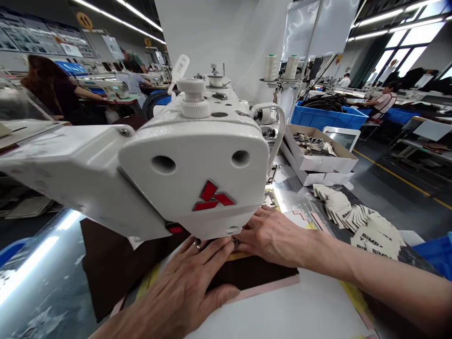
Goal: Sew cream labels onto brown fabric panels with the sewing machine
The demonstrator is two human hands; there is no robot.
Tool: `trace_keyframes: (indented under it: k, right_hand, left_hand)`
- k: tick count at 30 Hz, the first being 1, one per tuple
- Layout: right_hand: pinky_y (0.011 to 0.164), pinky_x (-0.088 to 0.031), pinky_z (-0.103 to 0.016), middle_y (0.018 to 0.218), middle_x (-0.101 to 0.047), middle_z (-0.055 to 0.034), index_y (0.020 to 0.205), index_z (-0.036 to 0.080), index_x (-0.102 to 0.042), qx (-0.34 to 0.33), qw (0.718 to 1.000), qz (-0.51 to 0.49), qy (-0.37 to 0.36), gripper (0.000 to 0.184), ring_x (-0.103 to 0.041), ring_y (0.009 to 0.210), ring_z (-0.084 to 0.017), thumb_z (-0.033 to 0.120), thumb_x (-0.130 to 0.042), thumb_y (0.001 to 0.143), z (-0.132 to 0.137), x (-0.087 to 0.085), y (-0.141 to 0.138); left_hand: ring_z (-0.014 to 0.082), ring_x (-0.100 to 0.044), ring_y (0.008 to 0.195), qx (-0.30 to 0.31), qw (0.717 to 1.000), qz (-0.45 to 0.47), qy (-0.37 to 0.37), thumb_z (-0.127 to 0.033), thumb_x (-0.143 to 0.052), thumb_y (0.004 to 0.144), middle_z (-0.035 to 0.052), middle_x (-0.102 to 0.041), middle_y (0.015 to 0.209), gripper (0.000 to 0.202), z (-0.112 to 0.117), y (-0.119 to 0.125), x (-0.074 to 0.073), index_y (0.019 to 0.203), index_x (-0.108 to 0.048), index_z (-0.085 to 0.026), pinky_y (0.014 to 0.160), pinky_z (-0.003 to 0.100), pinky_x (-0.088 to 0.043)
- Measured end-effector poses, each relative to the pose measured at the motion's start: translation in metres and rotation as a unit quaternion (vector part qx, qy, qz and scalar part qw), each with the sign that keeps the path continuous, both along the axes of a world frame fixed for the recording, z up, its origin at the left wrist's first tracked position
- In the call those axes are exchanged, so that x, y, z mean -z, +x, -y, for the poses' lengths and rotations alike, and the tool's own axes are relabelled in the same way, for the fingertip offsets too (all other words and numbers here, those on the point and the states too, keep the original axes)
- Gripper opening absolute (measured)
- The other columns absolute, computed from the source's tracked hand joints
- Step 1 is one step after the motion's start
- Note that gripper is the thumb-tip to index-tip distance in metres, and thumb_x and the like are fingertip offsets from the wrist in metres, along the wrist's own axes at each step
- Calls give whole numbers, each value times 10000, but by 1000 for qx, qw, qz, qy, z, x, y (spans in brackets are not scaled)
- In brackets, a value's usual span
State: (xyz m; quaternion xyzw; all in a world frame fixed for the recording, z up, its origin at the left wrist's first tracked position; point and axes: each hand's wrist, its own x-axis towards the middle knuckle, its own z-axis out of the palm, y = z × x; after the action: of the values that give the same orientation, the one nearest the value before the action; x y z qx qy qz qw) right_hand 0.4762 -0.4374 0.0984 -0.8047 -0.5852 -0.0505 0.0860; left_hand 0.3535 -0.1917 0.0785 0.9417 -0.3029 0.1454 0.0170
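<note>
In the head view, your left hand (176, 287) and right hand (271, 235) lie spread flat on the dark brown leather panel (254, 274) beneath the white sewing machine head (194, 165); it looks light and pliable, best held flat near its edges.

Bright overhead strip lights (399, 29) and daylight from tall windows (413, 56) light the scene; long white glare streaks the counter (35, 268), and wide-angle distortion bends the frame edges

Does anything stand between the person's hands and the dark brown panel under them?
Nothing visible does: the left hand lies directly on the dark brown panel, and the right hand reaches its far edge. The white sewing machine head overhangs that edge, hiding what lies beneath.
</note>
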Motion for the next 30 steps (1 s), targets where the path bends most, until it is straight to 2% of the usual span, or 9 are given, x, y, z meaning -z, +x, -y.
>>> trace_keyframes:
  k: [4, 10, 18, 24, 30]
  right_hand:
    - [906, -480, -386, 1116, -684, -124, 1172, 205, -736, 3, 1000, 9, -8, 255, -607, 1057, -261, 393, -572, 1121, 0, 1, 0]
    - [833, -418, -395, 979, -653, -78, 1000, 214, -732, 11, 999, 33, 23, 211, -578, 934, -244, 269, -560, 1109, -1, 13, 2]
    - [850, -410, -410, 958, -643, -68, 959, 209, -728, 24, 998, 27, 42, 185, -586, 932, -255, 295, -621, 1083, -3, 18, 0]
    - [909, -406, -414, 993, -664, -63, 965, 205, -717, 18, 999, 3, 41, 165, -601, 979, -248, 274, -627, 1085, -2, 18, 1]
    - [940, -398, -425, 1046, -683, -81, 1025, 211, -738, 18, 999, 4, 37, 156, -599, 1039, -262, 271, -612, 1093, -2, 18, 0]
  left_hand:
    - [277, -653, 1338, 16, 1000, -7, 3, -597, -624, 1029, 57, -607, 1539, 657, -9, -3, 2, 1568, -526, -235, 1145, 408, -519]
    - [285, -654, 1343, 14, 999, -13, 32, -545, -625, 1036, -2, -584, 1555, 569, -25, -8, 4, 1553, -550, -319, 1139, 425, -539]
    - [247, -634, 1373, 27, 999, -18, 11, -478, -642, 1041, 2, -576, 1562, 539, -27, -6, 7, 1546, -559, -312, 1228, 396, -458]
    - [242, -632, 1376, 10, 999, -48, 2, -443, -647, 1044, -17, -571, 1573, 508, -28, -7, 5, 1532, -569, -327, 1221, 407, -470]
    - [233, -642, 1356, 34, 999, -1, 3, -466, -668, 1029, -12, -598, 1550, 554, -31, -6, 11, 1548, -552, -312, 1236, 386, -434]
